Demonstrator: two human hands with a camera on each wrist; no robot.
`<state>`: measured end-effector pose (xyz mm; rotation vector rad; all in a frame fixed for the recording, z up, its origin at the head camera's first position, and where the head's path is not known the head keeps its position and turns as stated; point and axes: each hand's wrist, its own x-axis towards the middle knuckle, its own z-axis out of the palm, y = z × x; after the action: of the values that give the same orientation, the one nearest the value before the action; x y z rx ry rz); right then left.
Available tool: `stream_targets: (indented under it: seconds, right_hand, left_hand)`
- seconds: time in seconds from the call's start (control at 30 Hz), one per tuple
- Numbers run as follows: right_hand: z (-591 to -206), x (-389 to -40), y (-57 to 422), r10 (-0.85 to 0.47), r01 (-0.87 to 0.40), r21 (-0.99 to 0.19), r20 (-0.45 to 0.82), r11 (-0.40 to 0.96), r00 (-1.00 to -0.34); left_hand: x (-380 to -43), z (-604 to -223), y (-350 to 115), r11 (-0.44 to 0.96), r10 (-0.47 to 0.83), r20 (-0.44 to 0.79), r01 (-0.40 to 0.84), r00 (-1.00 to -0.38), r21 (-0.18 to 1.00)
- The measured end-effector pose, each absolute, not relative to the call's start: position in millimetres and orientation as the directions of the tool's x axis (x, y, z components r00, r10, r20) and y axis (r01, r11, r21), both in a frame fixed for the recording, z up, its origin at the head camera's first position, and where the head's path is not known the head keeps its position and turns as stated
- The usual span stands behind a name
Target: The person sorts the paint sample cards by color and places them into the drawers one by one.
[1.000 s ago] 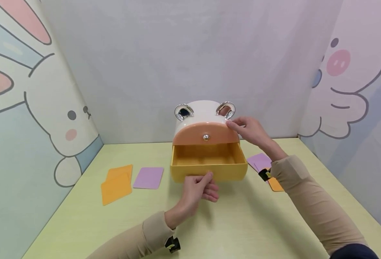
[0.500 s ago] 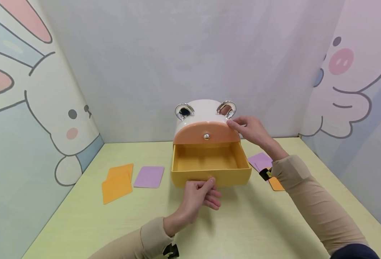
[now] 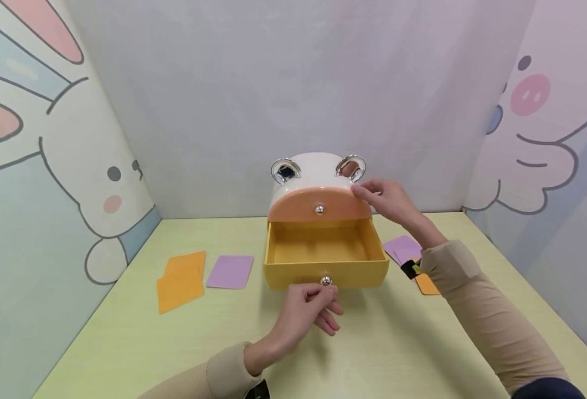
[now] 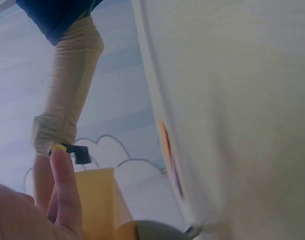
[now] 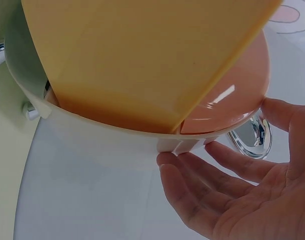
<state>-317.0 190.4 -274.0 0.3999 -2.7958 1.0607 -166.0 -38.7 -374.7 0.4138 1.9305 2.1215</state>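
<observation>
A pale green table [image 3: 373,360] spreads under a lilac-grey wall [image 3: 293,83]. The yellow drawer [image 3: 293,274], just above the left hand [image 3: 295,316], points out of the white cabinet [image 3: 315,165] toward that hand, its long axis running left to right. The left fingers are loosely bent, holding nothing, just below the silver knob [image 3: 326,281]; contact is unclear. The right hand [image 3: 389,202] grips the cabinet's right edge, thumb in front, fingers along the side.

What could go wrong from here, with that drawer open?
The yellow drawer stands well out of the white box, so another tug by the left hand might slide it free. If the right hand loses the side, the box could perhaps tip forward.
</observation>
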Motion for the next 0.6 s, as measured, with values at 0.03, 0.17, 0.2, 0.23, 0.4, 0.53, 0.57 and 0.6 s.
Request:
stream_targets:
  seconds: [0.03,0.17,0.2,0.23,0.4,0.53,0.57,0.6]
  right_hand:
    - [-274,-317,191,-0.198,-0.288,-0.634,0.211,0.718,-0.957]
    - [-273,-315,191,-0.192,-0.283,-0.64,0.21,0.715,-0.959]
    - [-273,-315,191,-0.192,-0.282,-0.639,0.208,0.716,-0.959]
    - [-273,-315,191,-0.192,-0.281,-0.64,0.208,0.715,-0.959]
    - [-274,-316,191,-0.189,-0.28,-0.643,0.208,0.713,-0.96]
    - [-274,-316,191,-0.19,-0.28,-0.644,0.206,0.712,-0.96]
    - [-274,-316,191,-0.191,-0.279,-0.644,0.205,0.712,-0.96]
    - [-274,-316,191,-0.191,-0.279,-0.645,0.205,0.712,-0.96]
  left_hand:
    - [-165,-370,-41,-0.091,0.359,0.079,0.05,-0.93,0.995]
    - [-165,-345,-62,-0.067,0.291,0.236,0.226,-0.927,0.972]
    - [-166,-340,-69,-0.058,0.265,0.272,0.267,-0.925,0.962]
    - [-167,-334,-77,-0.044,0.233,0.306,0.304,-0.923,0.951]
    - [-186,-318,-120,0.113,0.054,0.417,0.421,-0.907,0.9]
    - [-209,-322,-164,0.487,-0.048,0.438,0.362,-0.898,0.795]
    - [-214,-325,-176,0.601,-0.061,0.432,0.313,-0.9,0.736]
    - [-219,-330,-187,0.699,-0.072,0.416,0.252,-0.906,0.67]
